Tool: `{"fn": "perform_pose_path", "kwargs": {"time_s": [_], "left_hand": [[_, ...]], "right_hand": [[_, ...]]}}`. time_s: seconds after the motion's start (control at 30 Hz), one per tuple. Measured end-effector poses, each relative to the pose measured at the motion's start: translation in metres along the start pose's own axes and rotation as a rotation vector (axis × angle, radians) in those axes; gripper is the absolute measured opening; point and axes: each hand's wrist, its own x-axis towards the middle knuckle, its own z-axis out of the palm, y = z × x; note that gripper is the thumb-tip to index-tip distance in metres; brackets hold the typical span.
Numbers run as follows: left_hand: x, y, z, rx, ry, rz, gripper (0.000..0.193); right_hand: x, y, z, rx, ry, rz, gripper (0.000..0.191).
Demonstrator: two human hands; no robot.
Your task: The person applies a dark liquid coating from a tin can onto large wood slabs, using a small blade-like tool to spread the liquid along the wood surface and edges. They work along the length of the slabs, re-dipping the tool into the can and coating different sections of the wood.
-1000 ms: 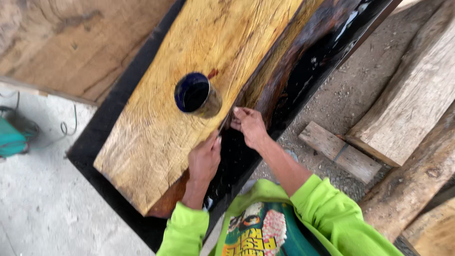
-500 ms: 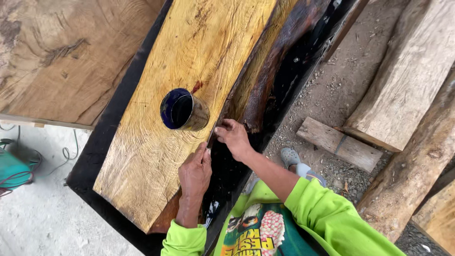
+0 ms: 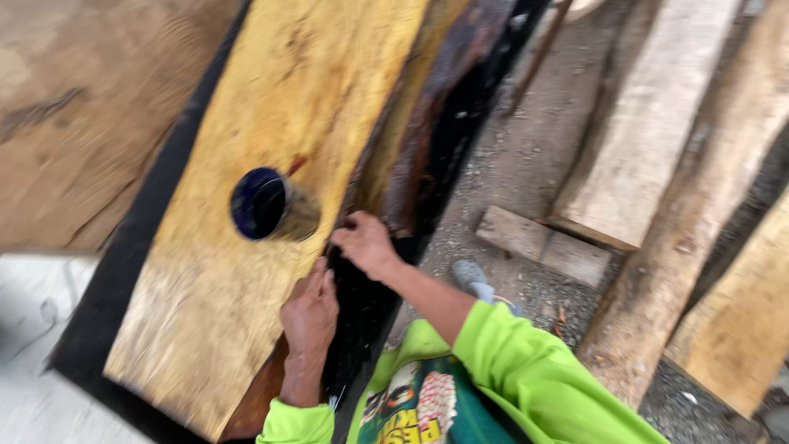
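Slab: a long yellow wooden slab (image 3: 279,164) is laid on black sheeting (image 3: 99,312); its long axis is run from lower left to upper right of the view.
Dark edge: the slab's bark-dark right edge (image 3: 427,156) is where both hands are placed.
Right hand: the right hand (image 3: 366,244) is pressed on that edge with fingers curled; whether something small is pinched cannot be told.
Left hand: the left hand (image 3: 310,311) is laid flat on the slab, lower along the edge, nothing held.
Can: a dark-blue-filled can (image 3: 271,205) is stood on the slab, just up-left of the right hand, which is nearer.
Beyond: rough timbers (image 3: 649,148) are stacked to the slab's right.
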Motion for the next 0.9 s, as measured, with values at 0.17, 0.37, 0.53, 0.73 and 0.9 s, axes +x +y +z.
{"fn": "perform_pose_path", "kwargs": {"time_s": [0.17,0.37,0.53,0.73,0.9], "left_hand": [[0.01,0.003,0.009,-0.07,0.044,0.004,0.027],[0.013,-0.001,0.005,-0.011,-0.035,-0.008,0.026],[0.019,-0.002,0.015,-0.064,-0.009,-0.022,0.027],[0.029,-0.01,0.045,-0.02,-0.1,0.0,0.025],[0.026,-0.006,0.039,-0.147,0.051,0.073,0.028]], "right_hand": [[0.003,-0.005,-0.006,-0.057,-0.02,0.049,0.056],[0.011,0.002,-0.003,0.102,-0.057,0.063,0.055],[0.014,0.009,-0.003,0.003,-0.041,0.105,0.052],[0.021,0.011,-0.011,0.197,-0.144,0.012,0.023],[0.021,0.004,-0.022,0.131,-0.224,0.168,0.017]]}}
